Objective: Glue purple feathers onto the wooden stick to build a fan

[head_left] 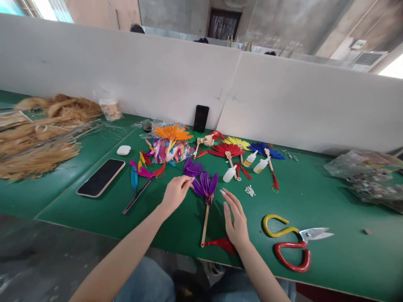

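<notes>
Even, bright daylight; blown-out window [40, 8] top left, another white opening [393, 67] far right. Shadows soft and faint on green table [315, 201]. Small glare on scissors blade [316, 234]. Centre with purple feather fan [206, 186] sharp; lower-left corner smeared, white partition [157, 75] bowed by wide lens.

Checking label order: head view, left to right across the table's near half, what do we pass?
dried grass pile → phone → left hand → purple feather fan → right hand → scissors → clear plastic bags

No legible txt, labels, brands, nos. or signs anywhere here.
</notes>
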`<state>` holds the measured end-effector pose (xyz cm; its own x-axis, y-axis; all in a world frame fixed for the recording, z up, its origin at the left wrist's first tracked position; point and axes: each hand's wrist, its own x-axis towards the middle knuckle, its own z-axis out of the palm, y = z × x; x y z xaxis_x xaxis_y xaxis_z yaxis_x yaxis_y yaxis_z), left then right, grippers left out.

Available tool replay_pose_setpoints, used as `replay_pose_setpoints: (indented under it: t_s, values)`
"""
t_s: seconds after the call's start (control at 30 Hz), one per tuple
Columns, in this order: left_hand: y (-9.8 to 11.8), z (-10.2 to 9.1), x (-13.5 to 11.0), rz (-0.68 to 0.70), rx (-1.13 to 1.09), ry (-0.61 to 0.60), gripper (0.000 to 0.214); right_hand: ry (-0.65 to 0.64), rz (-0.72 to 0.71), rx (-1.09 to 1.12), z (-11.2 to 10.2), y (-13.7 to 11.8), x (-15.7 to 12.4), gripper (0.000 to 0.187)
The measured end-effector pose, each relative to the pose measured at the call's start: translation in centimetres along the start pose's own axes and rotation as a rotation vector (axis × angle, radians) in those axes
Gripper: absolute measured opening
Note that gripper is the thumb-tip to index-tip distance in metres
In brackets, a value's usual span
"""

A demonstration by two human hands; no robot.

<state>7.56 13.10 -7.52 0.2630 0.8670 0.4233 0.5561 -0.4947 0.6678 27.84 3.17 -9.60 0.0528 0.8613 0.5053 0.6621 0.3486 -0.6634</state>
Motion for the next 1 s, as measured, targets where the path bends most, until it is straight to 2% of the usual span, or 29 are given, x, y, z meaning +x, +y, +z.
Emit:
replay_pose_setpoints:
  t_s: [0.1, 0.17, 0.27, 0.37, 0.47, 0.53, 0.63, 0.8, 1.0]
  values:
    - [-1.0, -1.5, 1.5, -0.194, -0.042, 0.010, 0.034, 0.014, -0.006, 0.018, 0.0, -0.1, 0.1, 0.037]
    - [-1.6, -2.2, 2.6, -0.262, -0.007, -0.024, 0.044, 0.021, -0.010, 0.030, 0.1, -0.1, 0.1, 0.036]
    - [-2.5, -2.0, 4.5, -0.207, 0.125, -0.076, 0.045, 0.034, -0.009, 0.040, 0.1, 0.0, 0.1, 0.036]
    - [-3.4, -0.4, 5.9, -0.095, 0.367, -0.059, 0.041, 0.040, -0.005, 0.039, 0.1, 0.2, 0.1, 0.035]
    - [-4.0, 1.5, 6.5, -0.091, 0.594, -0.055, 0.040, 0.034, 0.002, 0.037, 0.1, 0.3, 0.1, 0.035]
    - [-4.5, 2.4, 6.5, -0.069, 0.641, -0.078, 0.036, 0.029, 0.005, 0.035, 0.1, 0.4, 0.1, 0.036]
    - [-5.3, 2.6, 6.6, -0.020, 0.549, -0.097, 0.032, 0.028, 0.007, 0.034, 0.0, 0.3, 0.2, 0.035]
    - [-6.5, 1.9, 6.8, -0.007, 0.408, -0.079, 0.033, 0.027, 0.019, 0.031, -0.1, 0.1, 0.3, 0.034]
    - [-6.1, 1.4, 6.9, 0.004, 0.278, 0.002, 0.030, 0.033, 0.049, 0.022, 0.0, 0.1, 0.4, 0.033]
